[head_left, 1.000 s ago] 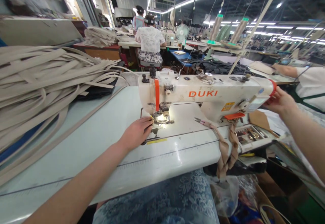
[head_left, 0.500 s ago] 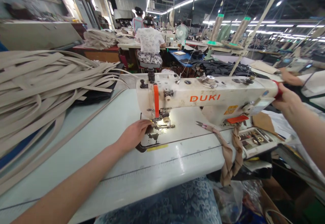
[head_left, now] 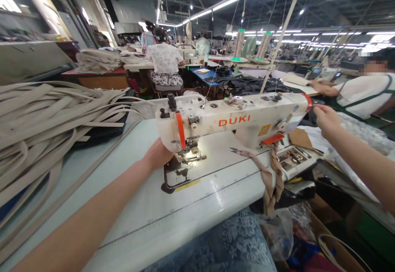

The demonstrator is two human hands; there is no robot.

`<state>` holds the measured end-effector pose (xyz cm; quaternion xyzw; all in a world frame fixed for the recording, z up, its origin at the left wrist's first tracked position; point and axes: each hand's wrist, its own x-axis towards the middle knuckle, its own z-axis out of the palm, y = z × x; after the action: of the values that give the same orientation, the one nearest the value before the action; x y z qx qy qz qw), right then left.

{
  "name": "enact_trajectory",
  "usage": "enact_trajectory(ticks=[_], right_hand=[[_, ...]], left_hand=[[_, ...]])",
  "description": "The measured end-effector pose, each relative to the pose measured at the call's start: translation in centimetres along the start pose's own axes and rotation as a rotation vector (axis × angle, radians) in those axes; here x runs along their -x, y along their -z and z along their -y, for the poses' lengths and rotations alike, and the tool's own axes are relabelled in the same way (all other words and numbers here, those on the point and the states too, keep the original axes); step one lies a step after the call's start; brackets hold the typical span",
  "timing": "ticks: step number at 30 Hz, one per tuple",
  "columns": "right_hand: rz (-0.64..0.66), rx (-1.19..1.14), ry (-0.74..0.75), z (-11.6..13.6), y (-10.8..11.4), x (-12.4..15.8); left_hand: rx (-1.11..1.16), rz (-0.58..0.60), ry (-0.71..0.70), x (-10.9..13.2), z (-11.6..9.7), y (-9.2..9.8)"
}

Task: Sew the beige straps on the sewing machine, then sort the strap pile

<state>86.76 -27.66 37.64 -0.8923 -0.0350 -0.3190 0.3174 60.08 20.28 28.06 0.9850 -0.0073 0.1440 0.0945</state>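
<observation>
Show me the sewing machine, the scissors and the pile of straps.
Sewing machine [head_left: 234,120], head view: the orange lettering on its body.
Scissors [head_left: 236,151], head view: the blades.
Pile of straps [head_left: 58,117], head view: the middle of the heap.

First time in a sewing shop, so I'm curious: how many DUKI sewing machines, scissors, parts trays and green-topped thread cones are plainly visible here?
DUKI sewing machine: 1
Scissors: 1
Parts tray: 1
Green-topped thread cones: 2
Total: 5

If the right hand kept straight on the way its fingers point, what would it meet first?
Most likely the red handwheel on the sewing machine; the right hand looks close beside it, though depth leaves contact unclear.
</observation>
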Motion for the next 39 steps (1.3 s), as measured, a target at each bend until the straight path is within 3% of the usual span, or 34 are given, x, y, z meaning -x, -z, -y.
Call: enact_trajectory(ticks=[4, 9, 13, 17, 20, 25, 32, 36, 39], right_hand=[[0.041, -0.170, -0.132, 2.2, 2.4, 6.4], [0.183, -0.456, 0.292, 6.0, 1.7, 14.4], [0.459, -0.580, 0.472, 10.2, -0.1, 19.7], [0.712, -0.626, 0.738, 14.3, -1.3, 24.2], [0.807, -0.580, 0.839, 16.2, -2.1, 26.7], [0.899, -0.438, 0.860, 16.8, -3.5, 27.9], [0.913, -0.375, 0.830, 15.6, -4.0, 27.2], [0.867, -0.380, 0.778, 14.4, -3.7, 24.9], [0.784, -0.304, 0.670, 13.0, -3.6, 21.8]], left_hand=[[-0.093, 0.045, 0.030, 4.0, -0.4, 1.2], [-0.091, -0.031, 0.195, 8.6, -2.3, 0.3], [-0.101, -0.027, 0.223, 8.9, -2.8, -0.4], [-0.118, 0.051, 0.058, 8.2, -2.5, -0.4], [-0.209, 0.098, -0.079, 8.1, -2.7, 0.0], [-0.321, 0.130, -0.087, 8.2, -4.1, 0.2], [-0.073, -0.051, 0.201, 8.1, -5.1, -0.8], [0.017, -0.040, 0.345, 7.2, -5.2, -0.6], [0.041, -0.038, 0.374, 6.5, -5.2, -0.8]])
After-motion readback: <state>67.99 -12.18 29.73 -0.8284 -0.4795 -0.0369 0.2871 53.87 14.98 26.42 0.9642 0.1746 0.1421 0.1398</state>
